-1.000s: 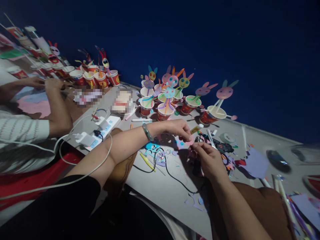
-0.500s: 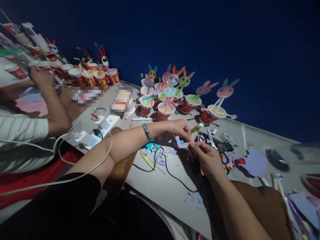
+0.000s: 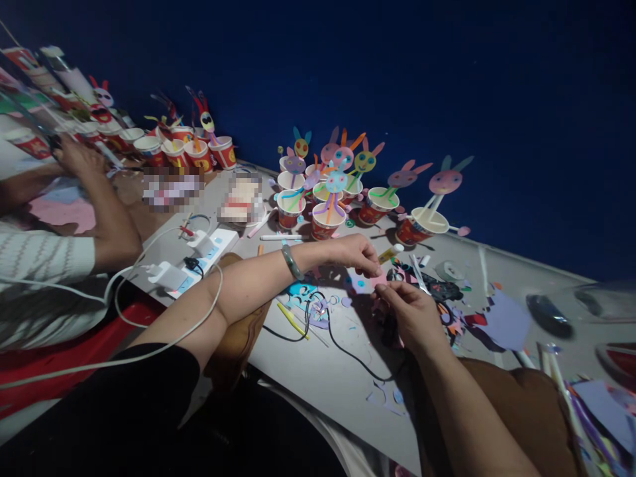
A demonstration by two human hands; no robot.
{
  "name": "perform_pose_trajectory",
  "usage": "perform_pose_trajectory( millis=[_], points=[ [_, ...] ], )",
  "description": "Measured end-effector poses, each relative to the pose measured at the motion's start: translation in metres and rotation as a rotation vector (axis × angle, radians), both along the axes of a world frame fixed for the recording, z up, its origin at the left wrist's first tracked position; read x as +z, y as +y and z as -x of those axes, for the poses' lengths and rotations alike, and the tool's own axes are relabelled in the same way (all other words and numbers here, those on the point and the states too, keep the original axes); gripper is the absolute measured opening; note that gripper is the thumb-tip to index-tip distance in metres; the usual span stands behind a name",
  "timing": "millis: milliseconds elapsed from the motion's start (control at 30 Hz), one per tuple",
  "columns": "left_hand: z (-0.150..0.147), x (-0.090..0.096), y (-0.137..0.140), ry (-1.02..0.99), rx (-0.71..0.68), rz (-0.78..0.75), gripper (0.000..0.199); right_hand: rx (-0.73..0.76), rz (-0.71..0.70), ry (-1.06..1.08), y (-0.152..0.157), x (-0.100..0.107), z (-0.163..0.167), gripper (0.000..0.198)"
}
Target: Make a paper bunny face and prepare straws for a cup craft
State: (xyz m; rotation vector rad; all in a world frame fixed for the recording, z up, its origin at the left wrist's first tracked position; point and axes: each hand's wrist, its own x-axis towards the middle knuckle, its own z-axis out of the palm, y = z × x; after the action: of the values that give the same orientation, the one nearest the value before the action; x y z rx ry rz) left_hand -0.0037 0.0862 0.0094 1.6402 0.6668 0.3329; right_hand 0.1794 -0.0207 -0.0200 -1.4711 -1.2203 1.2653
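Observation:
My left hand (image 3: 360, 254), with a green bangle (image 3: 293, 262) on its wrist, pinches the upper edge of a small pink paper piece (image 3: 378, 281). Just below it, my right hand (image 3: 411, 310) grips the same piece between thumb and fingertips. Exactly what lies under the fingers is hidden. Behind my left fingers lies a glue stick (image 3: 391, 254) with a white cap. Blue paper scraps (image 3: 301, 293) and a yellow strip (image 3: 293, 320) are scattered on the table below my left forearm.
Red paper cups (image 3: 328, 222) holding paper rabbit figures stand along the blue wall. Scissors (image 3: 420, 275), a tape roll (image 3: 451, 270) and a mouse (image 3: 550, 315) lie to the right. At left are a power strip (image 3: 211, 255), a white cable (image 3: 199, 329) and another person's hand (image 3: 82, 159).
My left hand has shifted slightly upward, and more of the pink paper shows between my fingertips. My right hand stays almost in place.

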Motion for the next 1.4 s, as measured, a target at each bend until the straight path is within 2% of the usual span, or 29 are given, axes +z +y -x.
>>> perform_pose_trajectory(
  millis=[267, 467, 567, 667, 767, 900, 1100, 1267, 1400],
  points=[
    [-0.001, -0.002, 0.0, 0.027, 0.046, -0.08, 0.01, -0.022, -0.011, -0.009, 0.002, -0.002, 0.0, 0.042],
    [0.001, -0.009, 0.006, 0.143, 0.241, -0.256, 0.009, -0.121, -0.109, -0.116, 0.005, -0.006, -0.003, 0.04],
    [0.0, -0.014, 0.008, 0.213, 0.288, -0.248, 0.009, -0.193, -0.229, -0.273, 0.012, -0.009, -0.011, 0.041],
    [-0.002, -0.021, 0.009, 0.256, 0.282, -0.221, 0.011, -0.199, -0.32, -0.553, 0.029, -0.011, -0.024, 0.049],
    [-0.004, -0.028, 0.009, 0.277, 0.27, -0.243, 0.012, -0.147, -0.322, -0.824, 0.054, -0.012, -0.034, 0.055],
    [-0.008, -0.031, 0.009, 0.361, 0.25, -0.318, 0.01, -0.034, -0.298, -0.992, 0.084, -0.012, -0.034, 0.045],
    [-0.012, -0.029, 0.01, 0.436, 0.208, -0.364, 0.013, 0.002, -0.383, -0.945, 0.092, -0.016, -0.028, 0.033],
    [-0.014, -0.035, 0.012, 0.477, 0.19, -0.407, 0.014, -0.038, -0.327, -0.818, 0.084, -0.008, -0.033, 0.029],
    [-0.014, -0.041, 0.013, 0.463, 0.185, -0.486, 0.016, 0.037, -0.298, -0.759, 0.078, 0.005, -0.037, 0.032]
  ],
)
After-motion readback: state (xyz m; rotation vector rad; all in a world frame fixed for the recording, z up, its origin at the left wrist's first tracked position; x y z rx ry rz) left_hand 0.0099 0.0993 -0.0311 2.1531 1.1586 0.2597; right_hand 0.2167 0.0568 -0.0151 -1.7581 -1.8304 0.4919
